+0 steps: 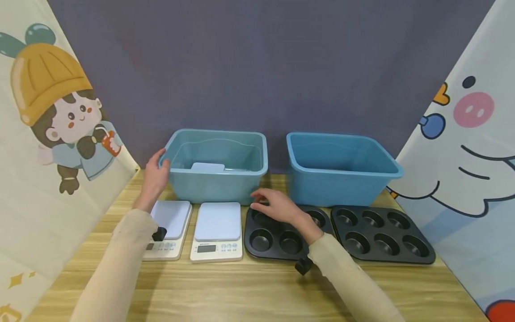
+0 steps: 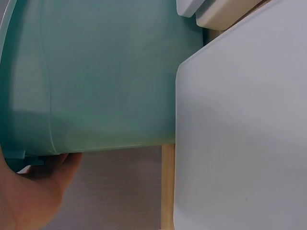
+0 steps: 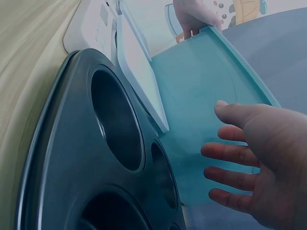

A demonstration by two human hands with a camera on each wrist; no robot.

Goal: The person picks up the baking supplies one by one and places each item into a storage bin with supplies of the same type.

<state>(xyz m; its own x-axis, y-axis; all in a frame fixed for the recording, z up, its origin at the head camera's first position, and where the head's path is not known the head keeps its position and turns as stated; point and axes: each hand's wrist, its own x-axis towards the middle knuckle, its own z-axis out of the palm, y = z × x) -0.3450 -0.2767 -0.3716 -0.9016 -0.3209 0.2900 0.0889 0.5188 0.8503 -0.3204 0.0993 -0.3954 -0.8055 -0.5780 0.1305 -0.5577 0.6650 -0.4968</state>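
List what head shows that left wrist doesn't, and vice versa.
Only head: the right hand, two dark muffin pans, the blue bin, and a white panel inside the teal bin.

Only left wrist: the underside of the teal bin's rim, with a small tab by the left hand.

Both: the left hand at the teal bin's rim, the bin's front wall, and two white scales, though left wrist catches just part of each.
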